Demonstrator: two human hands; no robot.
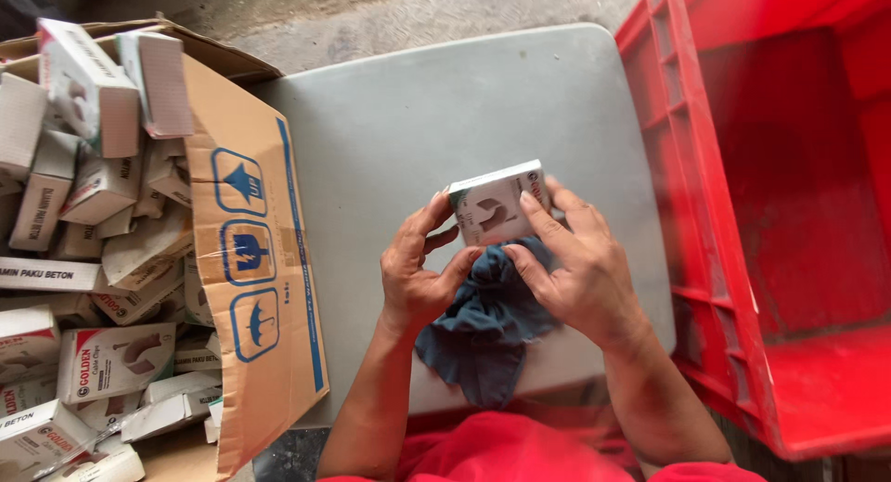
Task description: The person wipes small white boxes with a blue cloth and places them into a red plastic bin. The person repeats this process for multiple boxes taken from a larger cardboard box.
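A small white carton (497, 204) with a green corner and a grey picture is held up over the grey table (418, 111). My left hand (419, 270) grips its left edge with thumb and fingers. My right hand (575, 264) holds its right side, the index finger lying across the front. A dark blue cloth (484, 329) hangs bunched under both hands, pressed against my palms.
At the left stands an open cardboard box (260, 287) piled with several similar small white cartons (111, 361). A large empty red plastic crate (789, 213) sits at the right, against the table's edge. Concrete floor shows beyond the table.
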